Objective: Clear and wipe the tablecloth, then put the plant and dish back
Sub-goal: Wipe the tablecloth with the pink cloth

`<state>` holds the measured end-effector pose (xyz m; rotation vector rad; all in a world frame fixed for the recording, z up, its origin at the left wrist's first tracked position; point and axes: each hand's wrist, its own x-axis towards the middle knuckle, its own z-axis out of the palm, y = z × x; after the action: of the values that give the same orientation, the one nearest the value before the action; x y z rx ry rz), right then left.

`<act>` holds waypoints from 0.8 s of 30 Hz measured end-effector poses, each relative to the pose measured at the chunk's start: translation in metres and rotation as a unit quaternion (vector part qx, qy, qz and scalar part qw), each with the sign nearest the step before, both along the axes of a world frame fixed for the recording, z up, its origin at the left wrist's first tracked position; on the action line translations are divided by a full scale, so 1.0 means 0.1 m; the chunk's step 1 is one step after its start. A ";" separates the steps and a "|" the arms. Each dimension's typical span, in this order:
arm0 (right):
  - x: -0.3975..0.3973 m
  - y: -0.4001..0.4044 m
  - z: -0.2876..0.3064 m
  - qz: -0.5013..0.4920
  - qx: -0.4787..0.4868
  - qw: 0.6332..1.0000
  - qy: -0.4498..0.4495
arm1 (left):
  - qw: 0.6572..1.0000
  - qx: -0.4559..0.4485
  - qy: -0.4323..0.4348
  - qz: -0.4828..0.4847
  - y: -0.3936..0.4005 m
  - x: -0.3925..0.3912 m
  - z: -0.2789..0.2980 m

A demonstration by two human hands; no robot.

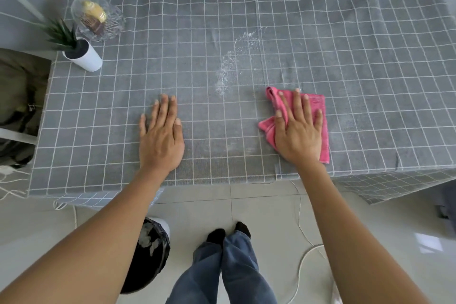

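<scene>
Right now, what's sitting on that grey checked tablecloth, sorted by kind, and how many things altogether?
Small green plant in a white cylindrical pot: 1
Clear glass dish holding something yellow and brown: 1
Pink folded cloth, pressed flat under the right hand: 1
Patch of white powdery residue: 1
Total: 4, not counting the left hand resting flat on the tablecloth.

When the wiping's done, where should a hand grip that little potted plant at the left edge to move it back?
Probably take the potted plant by its smooth white cylindrical pot, fingers wrapped round the side wall below the rim. Come in from the right, the table side: the spiky leaves crowd the top, and the glass dish stands close behind it.
</scene>
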<state>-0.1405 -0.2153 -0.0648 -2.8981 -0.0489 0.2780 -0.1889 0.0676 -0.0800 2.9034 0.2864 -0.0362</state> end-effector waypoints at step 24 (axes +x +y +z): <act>-0.17 0.08 0.03 0.019 -0.016 1.000 0.002 | 1.000 -0.009 -0.006 -0.006 0.01 0.01 0.00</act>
<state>-0.1573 -0.2075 -0.0620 -2.9313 -0.0987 0.2943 -0.1882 0.0691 -0.0802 2.8874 0.2646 -0.0244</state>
